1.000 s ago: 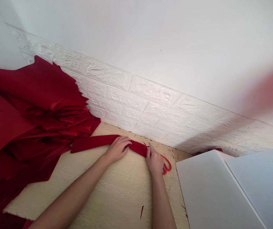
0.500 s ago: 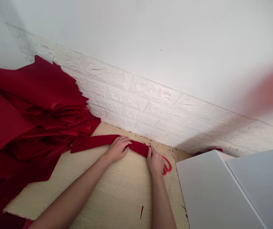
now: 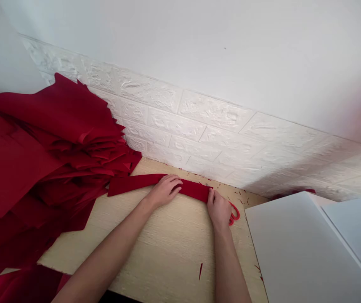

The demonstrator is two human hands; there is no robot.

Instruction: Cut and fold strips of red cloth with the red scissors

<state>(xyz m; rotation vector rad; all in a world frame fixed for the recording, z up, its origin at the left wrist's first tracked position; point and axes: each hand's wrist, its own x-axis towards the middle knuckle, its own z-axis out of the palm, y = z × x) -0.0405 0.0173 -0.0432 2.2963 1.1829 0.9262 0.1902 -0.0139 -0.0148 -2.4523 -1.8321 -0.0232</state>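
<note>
Lying flat across the pale wood-grained tabletop (image 3: 168,248) is a smooth, narrow red fabric strip (image 3: 196,191). The left hand (image 3: 167,189) rests half-open on its middle, fingers loosely curved; the right hand (image 3: 220,208), nearly closed, pinches its right end. Red-handled scissors (image 3: 237,215) sit partly hidden there, perhaps also gripped. A jagged red fabric heap (image 3: 57,109) crowds the left, a white box (image 3: 281,244) the right.

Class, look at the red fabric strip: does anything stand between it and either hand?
Nothing visible does: the left hand rests on the red fabric strip, and the right hand touches its right end. Red scissor handles show beyond the right hand, away from the strip.
</note>
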